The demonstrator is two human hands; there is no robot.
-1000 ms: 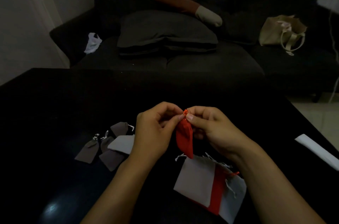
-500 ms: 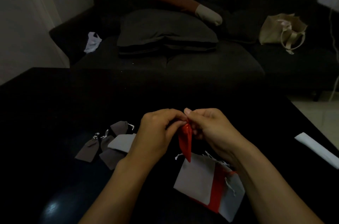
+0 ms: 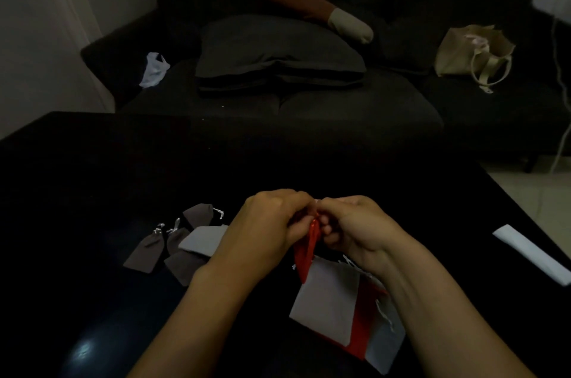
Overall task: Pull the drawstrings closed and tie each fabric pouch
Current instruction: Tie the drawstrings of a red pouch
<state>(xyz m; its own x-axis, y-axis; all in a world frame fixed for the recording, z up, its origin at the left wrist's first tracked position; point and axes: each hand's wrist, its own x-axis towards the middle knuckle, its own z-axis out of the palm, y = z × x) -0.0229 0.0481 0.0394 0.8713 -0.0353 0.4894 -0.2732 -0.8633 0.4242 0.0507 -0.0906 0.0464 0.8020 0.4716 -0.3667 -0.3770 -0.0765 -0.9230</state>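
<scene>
A small red fabric pouch hangs between my hands above the black table. My left hand and my right hand meet at its gathered top, fingers pinched together there; the strings are hidden by my fingers. Under my right wrist lies a stack of flat pouches: a light grey one, a red one and another grey one. To the left sit several tied brown pouches and a light grey pouch.
A white folded strip lies near the table's right edge. Behind the table stands a dark sofa with a large grey cushion, a beige tote bag and a white plastic bag.
Both hands have sunk a little and closed tighter around the pouch's top, which is now covered by my fingers. The red pouch hangs lower, nearer the stack.
</scene>
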